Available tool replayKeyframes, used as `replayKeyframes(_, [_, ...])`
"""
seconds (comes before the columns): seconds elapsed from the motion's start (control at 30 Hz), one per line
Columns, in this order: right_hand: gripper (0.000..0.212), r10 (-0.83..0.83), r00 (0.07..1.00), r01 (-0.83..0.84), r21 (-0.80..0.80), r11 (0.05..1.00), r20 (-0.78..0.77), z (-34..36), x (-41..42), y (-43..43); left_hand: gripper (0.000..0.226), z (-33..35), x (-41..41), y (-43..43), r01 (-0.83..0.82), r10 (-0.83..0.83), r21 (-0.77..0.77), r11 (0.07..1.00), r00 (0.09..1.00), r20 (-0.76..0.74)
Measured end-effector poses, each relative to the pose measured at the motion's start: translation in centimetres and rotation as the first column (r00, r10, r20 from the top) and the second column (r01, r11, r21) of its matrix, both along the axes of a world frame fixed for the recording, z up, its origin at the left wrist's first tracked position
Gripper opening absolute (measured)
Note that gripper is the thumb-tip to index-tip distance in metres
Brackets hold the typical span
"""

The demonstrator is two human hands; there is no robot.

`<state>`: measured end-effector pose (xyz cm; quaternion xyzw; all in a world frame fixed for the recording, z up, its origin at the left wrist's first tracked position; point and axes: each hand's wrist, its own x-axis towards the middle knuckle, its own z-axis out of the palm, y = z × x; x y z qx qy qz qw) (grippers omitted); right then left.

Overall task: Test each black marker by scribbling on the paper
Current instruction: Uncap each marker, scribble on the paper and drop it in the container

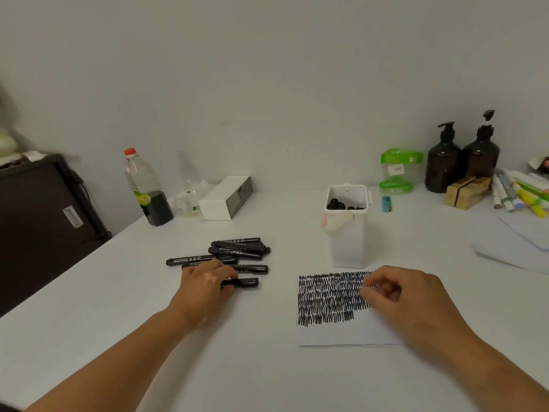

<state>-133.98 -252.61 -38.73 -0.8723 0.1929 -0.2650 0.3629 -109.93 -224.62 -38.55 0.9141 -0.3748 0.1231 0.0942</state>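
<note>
A smooth white table stands against a plain pale wall, seen from above by the person seated at it. The left hand reaches forward, and its fingers curl down over the left end of the nearest marker, a matte black cylinder lying flat on the table. Just behind it lies a loose pile of black markers, all capped and lying roughly side by side; each barrel carries white printing too small to read. To the right lies a rectangular white paper, its upper two thirds filled with dense rows of black zigzag scribbles. The right hand rests on the sheet's right side with fingers loosely curled and tips on the paper; no marker shows in it, and whether it pinches the sheet cannot be told. Just behind the paper stands a tall white plastic holder with round black tops visible inside. Along the wall stand a clear plastic bottle with a red cap and dark liquid at the bottom, a white box, a clear tub with green trim and an unreadable label, a small blue lighter, two dark amber pump bottles, a tan carton and a heap of coloured pens.
</note>
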Motion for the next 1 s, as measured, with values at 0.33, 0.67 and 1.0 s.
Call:
replayKeyframes(0.33, [0.013,0.014,1.0,-0.014,-0.007,1.0,0.0,0.1,-0.2,0.5,0.008,4.0,-4.3,-5.2,0.057,-0.225,-0.366,0.929,0.872,-0.435])
replayKeyframes(0.67, [0.035,0.191,0.981,-0.187,0.096,0.978,-0.033,0.5,-0.3,0.8,0.009,3.6,-8.6,-10.7,-0.228,-0.694,-0.728,0.647,0.218,-0.686])
replayKeyframes(1.0, [0.018,0.076,0.995,-0.093,0.293,0.951,0.069,0.2,0.2,-0.3,0.025,0.3,-7.9,-11.7,-0.38,-0.778,-0.728,0.571,0.033,-0.628])
